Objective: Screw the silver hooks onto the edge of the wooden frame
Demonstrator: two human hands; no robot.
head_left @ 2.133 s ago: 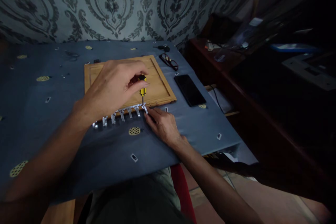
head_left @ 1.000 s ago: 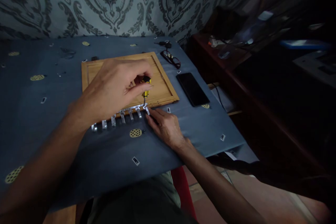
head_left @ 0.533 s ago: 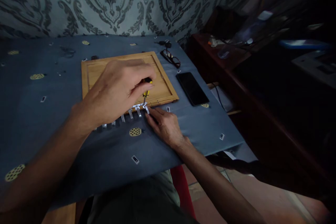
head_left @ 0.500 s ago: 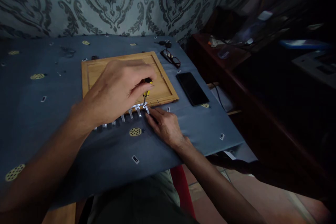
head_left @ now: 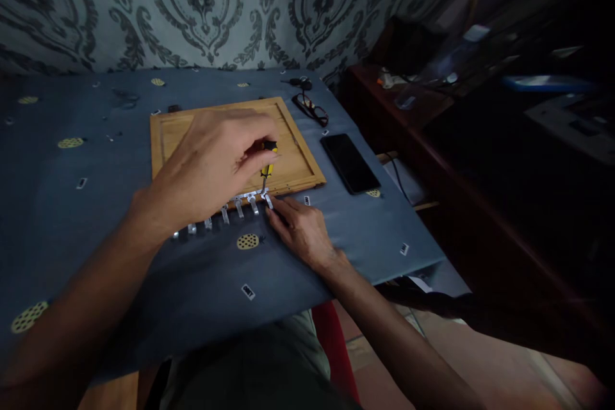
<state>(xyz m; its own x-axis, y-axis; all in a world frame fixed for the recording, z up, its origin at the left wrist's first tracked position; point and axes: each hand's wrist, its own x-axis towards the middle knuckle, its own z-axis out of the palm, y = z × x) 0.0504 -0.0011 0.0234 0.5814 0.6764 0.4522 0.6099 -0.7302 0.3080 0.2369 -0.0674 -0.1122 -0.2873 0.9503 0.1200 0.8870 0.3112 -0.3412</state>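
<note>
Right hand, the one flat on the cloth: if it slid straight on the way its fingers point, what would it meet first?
The right hand already touches the metal hook rail; beyond it, probably the wooden board.

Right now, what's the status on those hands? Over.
Left hand gripping screwdriver, tip down on metal hook strip. Right hand pinning strip's end against wooden board. Nothing blocking.

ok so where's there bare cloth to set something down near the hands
Bare cloth lies left of the wooden board, and near the edge between the left hand and right hand. Crowded: the hook rack by the screwdriver, and the phone and glasses.
</note>
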